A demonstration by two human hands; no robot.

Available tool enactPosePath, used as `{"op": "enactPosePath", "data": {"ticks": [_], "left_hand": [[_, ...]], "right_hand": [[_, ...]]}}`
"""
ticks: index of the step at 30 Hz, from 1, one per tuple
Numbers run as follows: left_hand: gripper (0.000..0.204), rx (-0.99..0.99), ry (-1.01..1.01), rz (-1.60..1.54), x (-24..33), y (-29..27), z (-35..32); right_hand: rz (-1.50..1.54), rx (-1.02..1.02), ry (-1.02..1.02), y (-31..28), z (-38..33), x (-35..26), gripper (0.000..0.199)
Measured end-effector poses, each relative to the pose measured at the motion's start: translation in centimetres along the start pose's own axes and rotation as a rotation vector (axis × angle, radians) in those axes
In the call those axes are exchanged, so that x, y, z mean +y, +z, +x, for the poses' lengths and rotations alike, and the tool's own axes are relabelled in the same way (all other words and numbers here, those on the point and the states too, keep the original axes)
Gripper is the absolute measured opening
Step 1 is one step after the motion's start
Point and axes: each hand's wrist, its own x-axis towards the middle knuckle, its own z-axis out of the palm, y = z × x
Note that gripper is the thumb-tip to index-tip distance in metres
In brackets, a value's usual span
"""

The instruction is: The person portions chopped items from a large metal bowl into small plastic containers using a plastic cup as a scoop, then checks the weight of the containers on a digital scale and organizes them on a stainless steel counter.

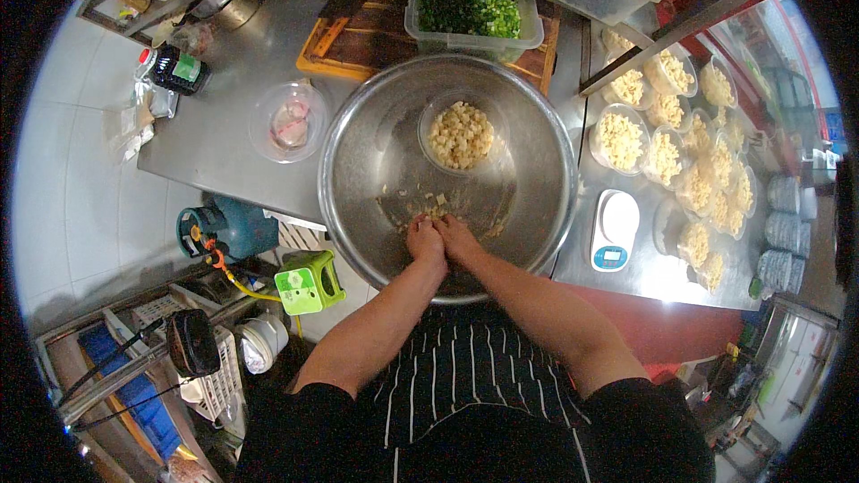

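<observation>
Together, both hands (427, 241) in steel bowl (371, 148), grip unclear, tub (422, 139) of diced pieces (461, 136)

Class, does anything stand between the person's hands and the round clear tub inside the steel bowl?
Nothing visible blocks the way. Between the left hand, the right hand and the clear tub is the inside of the steel bowl, with only some loose pale pieces lying near the hands.
</observation>
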Motion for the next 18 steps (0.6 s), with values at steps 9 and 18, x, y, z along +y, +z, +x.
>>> {"op": "enactPosePath", "data": {"ticks": [9,18], "left_hand": [[0.021,-0.279,0.393,-0.284,9.0,7.3,-4.6],[0.056,-0.285,0.826,0.449,13.5,4.4,4.6]], "right_hand": [[0.514,0.507,0.112,-11.8,2.8,-3.7,0.042],[-0.137,0.251,0.238,-19.2,3.4,-4.5,0.049]]}}
